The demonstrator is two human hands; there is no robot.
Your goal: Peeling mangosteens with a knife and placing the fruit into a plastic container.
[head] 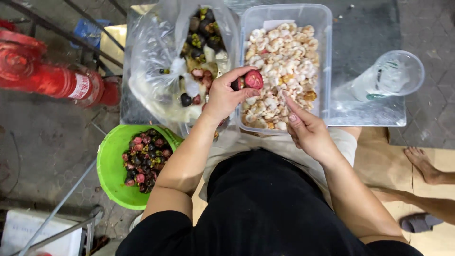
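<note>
Two hands work: your left hand [223,95] grips the opened fruit shell [250,80], stiff but slippery, at the tub's [327,57] nine o'clock rim; hold its rind. Your right hand [307,130] is open, empty.

A clear plastic cup [395,75] lies tipped; a red hydrant [45,76] stands left.

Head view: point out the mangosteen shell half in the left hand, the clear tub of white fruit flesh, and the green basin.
mangosteen shell half [253,79], head view, on its red inner face.
clear tub [284,10], head view, on its far rim.
green basin [110,163], head view, on its bare left wall.
</note>
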